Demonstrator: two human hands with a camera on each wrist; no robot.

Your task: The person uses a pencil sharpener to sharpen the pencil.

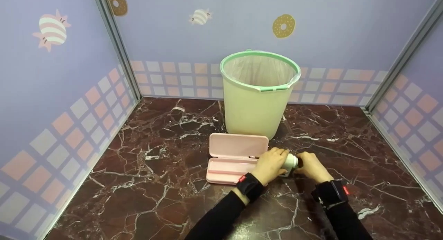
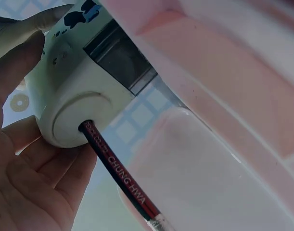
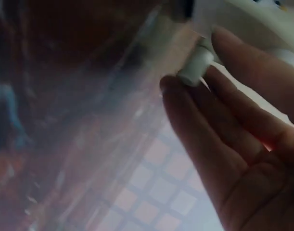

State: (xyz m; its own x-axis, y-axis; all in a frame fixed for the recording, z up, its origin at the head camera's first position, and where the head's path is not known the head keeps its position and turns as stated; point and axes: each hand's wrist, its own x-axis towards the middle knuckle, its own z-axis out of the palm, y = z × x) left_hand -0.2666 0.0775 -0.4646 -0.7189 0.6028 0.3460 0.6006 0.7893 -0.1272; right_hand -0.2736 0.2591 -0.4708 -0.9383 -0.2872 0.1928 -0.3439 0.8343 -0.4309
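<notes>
The left hand [image 1: 271, 165] grasps a sharpener [image 2: 62, 86], a pencil [image 2: 119, 169] in its hole; the right hand [image 1: 310, 167] pinches its crank knob [image 3: 197, 66]; the sharpener is beside an open case [image 1: 223, 166], well off the counter [image 1: 145, 198]'s back edge.

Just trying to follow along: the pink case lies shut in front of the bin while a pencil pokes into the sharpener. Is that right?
Not shut: in the head view, the pink case lies open in front of the bin. A pencil does poke into the sharpener.
</notes>
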